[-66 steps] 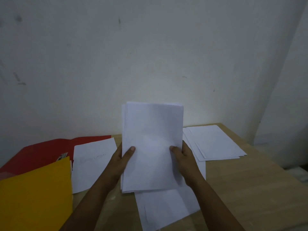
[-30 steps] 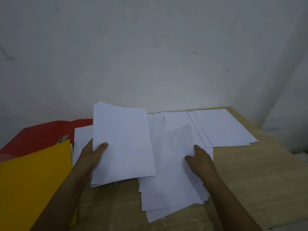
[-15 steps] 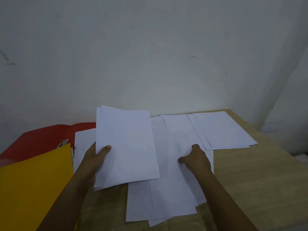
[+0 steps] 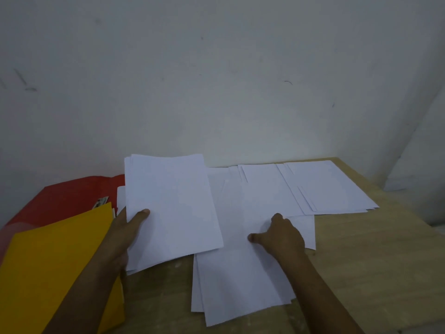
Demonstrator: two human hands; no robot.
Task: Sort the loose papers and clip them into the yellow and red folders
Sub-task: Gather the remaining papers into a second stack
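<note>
My left hand [image 4: 125,235] grips a stack of white papers [image 4: 171,208] by its left edge, thumb on top, lifted above the table. My right hand [image 4: 279,235] rests with curled fingers on a loose pile of sheets [image 4: 238,280] lying flat in the middle of the table. Another spread of white papers [image 4: 325,189] lies at the back right. A yellow folder [image 4: 48,266] lies at the near left, partly over a red folder [image 4: 65,201] behind it. A metal clip [image 4: 101,202] shows on the red folder.
The wooden table [image 4: 373,261] stands against a pale wall [image 4: 216,80]. A single white sheet [image 4: 121,198] lies on the red folder behind the held stack. The table's right edge runs diagonally at the far right.
The stack went from both hands to my left hand alone and moved left. My right hand came down onto the middle pile and has pulled its sheets together and nearer.
</note>
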